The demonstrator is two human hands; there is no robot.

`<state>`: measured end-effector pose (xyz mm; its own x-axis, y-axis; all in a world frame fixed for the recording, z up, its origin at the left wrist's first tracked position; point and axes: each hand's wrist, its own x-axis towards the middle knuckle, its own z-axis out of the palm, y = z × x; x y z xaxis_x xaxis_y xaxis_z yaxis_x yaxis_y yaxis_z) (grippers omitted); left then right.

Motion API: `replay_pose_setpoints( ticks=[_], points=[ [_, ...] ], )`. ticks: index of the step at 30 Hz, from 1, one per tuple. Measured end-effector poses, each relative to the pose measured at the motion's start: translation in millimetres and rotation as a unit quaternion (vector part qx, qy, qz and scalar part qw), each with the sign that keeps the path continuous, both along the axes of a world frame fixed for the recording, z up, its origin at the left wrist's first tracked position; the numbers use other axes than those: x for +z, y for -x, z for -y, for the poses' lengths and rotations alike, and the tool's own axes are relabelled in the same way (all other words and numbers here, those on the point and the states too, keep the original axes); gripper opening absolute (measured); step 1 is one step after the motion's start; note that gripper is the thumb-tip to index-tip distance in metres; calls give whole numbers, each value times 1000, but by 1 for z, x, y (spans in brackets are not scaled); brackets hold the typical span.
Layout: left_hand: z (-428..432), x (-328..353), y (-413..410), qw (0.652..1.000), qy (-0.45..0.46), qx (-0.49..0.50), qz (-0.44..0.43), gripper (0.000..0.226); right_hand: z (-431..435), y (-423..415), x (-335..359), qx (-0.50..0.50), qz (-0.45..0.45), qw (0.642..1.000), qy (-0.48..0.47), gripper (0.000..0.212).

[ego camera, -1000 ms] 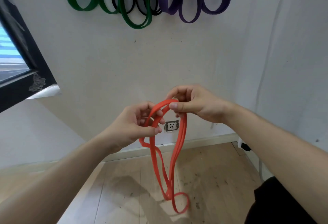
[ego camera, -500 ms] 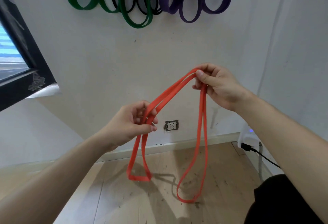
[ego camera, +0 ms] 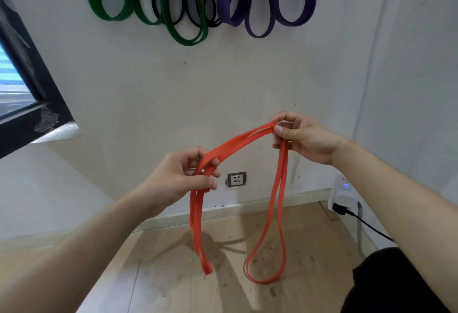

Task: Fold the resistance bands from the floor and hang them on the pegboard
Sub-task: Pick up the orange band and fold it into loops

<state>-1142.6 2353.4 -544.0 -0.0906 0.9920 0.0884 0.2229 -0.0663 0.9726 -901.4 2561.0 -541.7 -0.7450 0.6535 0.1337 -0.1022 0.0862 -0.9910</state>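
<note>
While both hands are raised in front of the wall (ego camera: 173, 89), the head view records the following.

Left hand (ego camera: 183, 176), about 7 o'clock from frame centre: thumb and curled fingers pinch the orange resistance band (ego camera: 238, 141) where two strands lie together. Below this grip a narrow doubled loop hangs straight down, its lower end above the wooden floor (ego camera: 309, 233); contact with the floor cannot be judged.

Right hand (ego camera: 304, 139), at 3 o'clock and higher than the left: thumb and fingertips pinch the band's other held point. From here a second, wider loop drops toward 5 o'clock, its bottom also near the floor.

Between the two grips the band runs as a flat doubled span, rising from left to right, slightly arched and not taut.

At 12 o'clock, high on the wall: green bands (ego camera: 186, 41), black bands (ego camera: 215, 25) and purple bands (ego camera: 257, 32) hang in loops; their pegs are cut off by the frame edge.

At 6 o'clock, low on the wall: a wall socket (ego camera: 236, 180), seen between the two hanging loops. At 4 o'clock: a white device (ego camera: 343, 193) showing a blue light, with a black cable (ego camera: 371, 226) plugged in. At 9 o'clock: a dark window frame (ego camera: 37, 104).
</note>
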Motion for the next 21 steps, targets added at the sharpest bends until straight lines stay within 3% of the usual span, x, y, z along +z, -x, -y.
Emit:
replay_pose_setpoints(
  ticks=[10,21],
  points=[
    [-2,2,2,997,-14,62,46,15,5,5,-3,90,74,993,-2,19],
    [-1,5,-2,995,5,85,58,13,11,13,4,11,-18,1000,-3,13]
  ],
)
